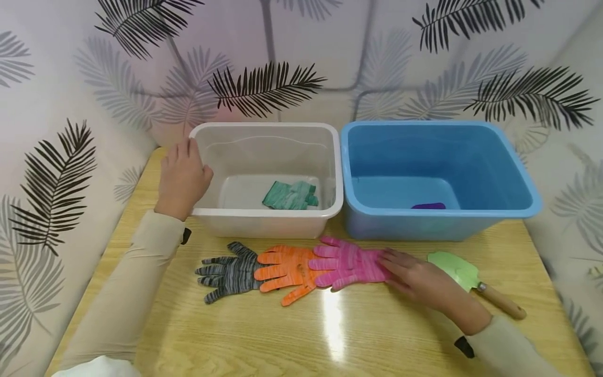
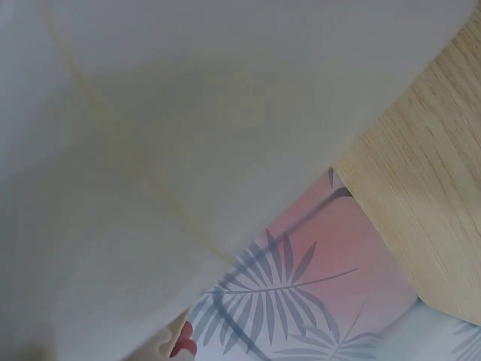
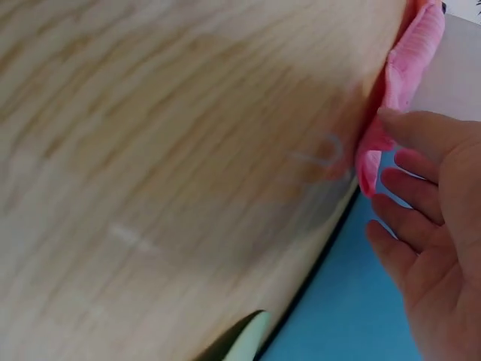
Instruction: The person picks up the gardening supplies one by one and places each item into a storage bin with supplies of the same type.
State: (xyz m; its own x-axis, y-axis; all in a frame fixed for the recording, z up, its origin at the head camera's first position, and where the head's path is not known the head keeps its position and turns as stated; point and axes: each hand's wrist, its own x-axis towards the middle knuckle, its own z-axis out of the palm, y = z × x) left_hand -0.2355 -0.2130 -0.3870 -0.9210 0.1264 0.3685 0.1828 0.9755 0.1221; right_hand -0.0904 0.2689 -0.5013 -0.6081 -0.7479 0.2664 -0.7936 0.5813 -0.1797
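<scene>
My left hand (image 1: 185,175) grips the left rim of the white tub (image 1: 264,213); in the left wrist view only fingertips (image 2: 184,342) show past the tub's wall. My right hand (image 1: 424,280) touches the cuff of a pink knit glove (image 1: 348,264). In the right wrist view, its thumb lies against the cuff and its other fingers are spread loosely. The pink glove overlaps an orange glove (image 1: 287,269), which overlaps a grey-black striped glove (image 1: 233,272). They lie in a row on the wooden table. A green glove (image 1: 291,195) lies inside the white tub.
A blue tub (image 1: 443,213) stands beside the white one, with a purple object (image 1: 428,206) partly hidden behind its front wall. Right of my right hand lies a light green trowel (image 1: 457,269) with a wooden handle. Leaf-patterned cloth (image 1: 301,47) hangs behind the table.
</scene>
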